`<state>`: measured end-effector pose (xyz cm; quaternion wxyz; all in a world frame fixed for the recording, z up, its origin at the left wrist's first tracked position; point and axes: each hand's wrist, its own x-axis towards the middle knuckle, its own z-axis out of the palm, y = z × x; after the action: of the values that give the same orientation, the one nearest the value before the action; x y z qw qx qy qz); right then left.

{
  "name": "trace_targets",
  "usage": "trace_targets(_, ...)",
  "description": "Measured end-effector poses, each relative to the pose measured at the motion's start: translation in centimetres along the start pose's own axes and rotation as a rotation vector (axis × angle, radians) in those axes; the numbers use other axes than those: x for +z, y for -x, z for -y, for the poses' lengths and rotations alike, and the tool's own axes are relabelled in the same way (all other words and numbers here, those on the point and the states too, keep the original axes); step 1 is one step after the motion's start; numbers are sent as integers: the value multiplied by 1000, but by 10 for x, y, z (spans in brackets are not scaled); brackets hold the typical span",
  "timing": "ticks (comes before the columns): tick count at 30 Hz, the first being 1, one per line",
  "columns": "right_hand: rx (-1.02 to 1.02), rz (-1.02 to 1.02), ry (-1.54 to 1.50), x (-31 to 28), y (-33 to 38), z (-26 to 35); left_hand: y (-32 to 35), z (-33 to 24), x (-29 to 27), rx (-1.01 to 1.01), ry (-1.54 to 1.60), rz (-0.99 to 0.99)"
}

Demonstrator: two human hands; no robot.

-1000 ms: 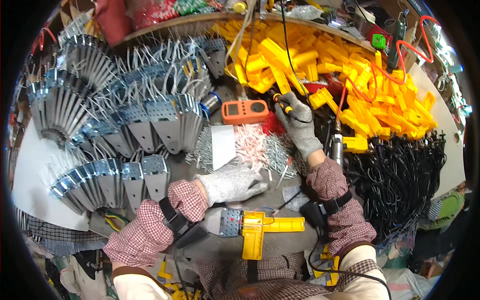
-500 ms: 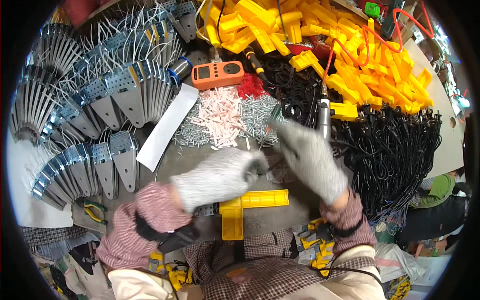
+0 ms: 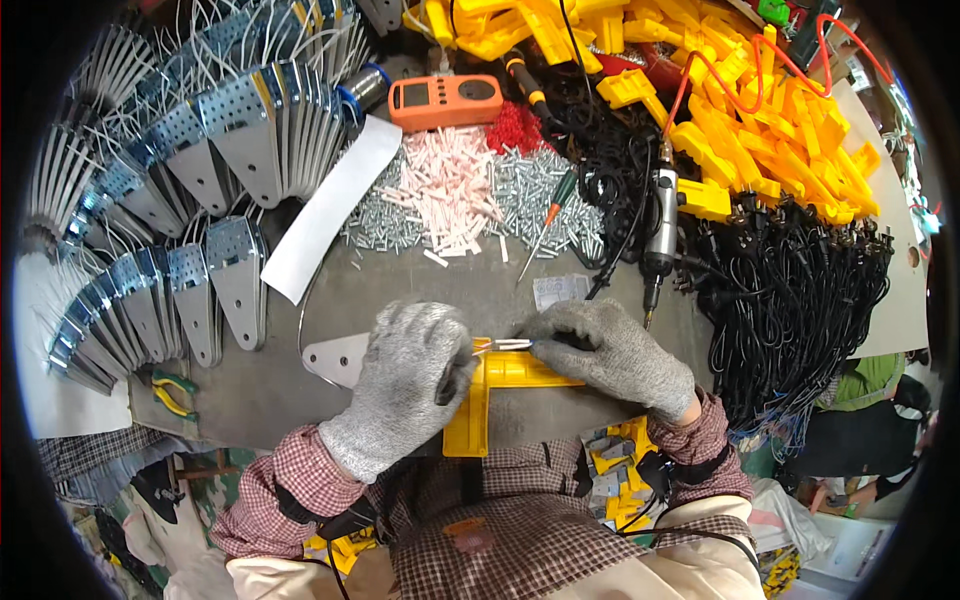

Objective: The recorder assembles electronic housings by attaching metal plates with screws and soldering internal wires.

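Both my hands wear grey knit gloves and meet over a T-shaped yellow plastic housing (image 3: 464, 425) at the table's near edge. Between my fingertips run thin white wires (image 3: 513, 345), just above the housing's upper edge. My left hand (image 3: 415, 385) is closed in a pinch at their left ends. My right hand (image 3: 605, 350) pinches them from the other side. A grey metal plate (image 3: 335, 358) with holes pokes out to the left from beneath my left hand, which hides the rest of it. The fingertips cover the exact wire ends.
Screws, pink sleeves (image 3: 447, 190) and a screwdriver (image 3: 560, 200) lie beyond my hands. An orange meter (image 3: 445, 102) stands behind them. Metal plates with wires (image 3: 235, 130) fill the left; yellow housings (image 3: 740, 130), a power driver (image 3: 662, 220) and black cords (image 3: 790, 300) the right.
My right hand has come down from near the screwdriver and screws to the yellow housing. My left hand has drawn nearer to me, and both hands now pinch the white wires. The view has shifted slightly.
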<state>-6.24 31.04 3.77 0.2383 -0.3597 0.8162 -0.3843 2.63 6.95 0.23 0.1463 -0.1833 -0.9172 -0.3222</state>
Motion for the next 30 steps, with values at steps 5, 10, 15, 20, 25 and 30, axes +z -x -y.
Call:
trace_targets(5, 182, -3, -44, 18, -8, 7, 20, 9, 8, -65, -28, 25)
trace_targets(10, 128, 23, -78, 16, -18, 1, 21, 16, 8, -67, -44, 44)
trace_targets(15, 89, -177, 16, 11, 0, -12, 0, -10, 4, 52, -118, 173)
trace_targets(20, -41, -503, 279, 59, -55, -42, 25, -26, -2, 180, -375, 14)
trace_targets(25, -95, -431, 286, 48, -33, -49, 13, -51, -4, 241, -385, 109)
trace_targets(30, -119, -485, 287, 57, -51, -43, 11, -32, -12, 45, -265, 197)
